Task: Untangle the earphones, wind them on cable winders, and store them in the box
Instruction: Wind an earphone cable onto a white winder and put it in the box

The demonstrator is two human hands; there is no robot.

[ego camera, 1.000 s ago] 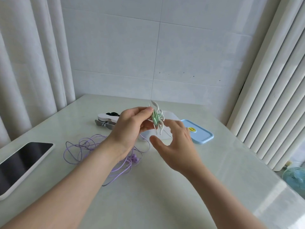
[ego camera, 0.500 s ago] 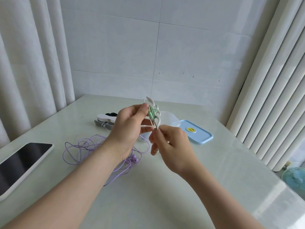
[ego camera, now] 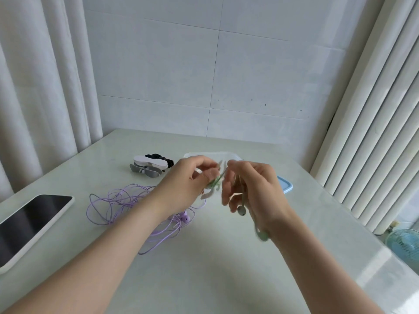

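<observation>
My left hand [ego camera: 186,184] pinches a white cable winder [ego camera: 212,189] wrapped with green earphone cable, held above the table. My right hand [ego camera: 254,191] grips the loose end of the green earphones beside it; two earbuds [ego camera: 241,210] dangle below that hand, blurred by motion. A tangled purple earphone cable [ego camera: 118,202] lies on the table under my left forearm. A clear plastic box [ego camera: 210,155] stands behind my hands, mostly hidden, with its blue lid [ego camera: 285,185] to the right.
Spare white, grey and black winders [ego camera: 149,165] are stacked at the back left. A phone [ego camera: 29,223] lies screen-up near the left edge. Curtains hang at the left and right, a tiled wall is behind, and a small fan [ego camera: 405,243] stands on the floor at the right.
The winder and both hands have dropped lower, towards the table. My right hand has moved right of the winder, and the green earbuds now swing loose beneath it.
</observation>
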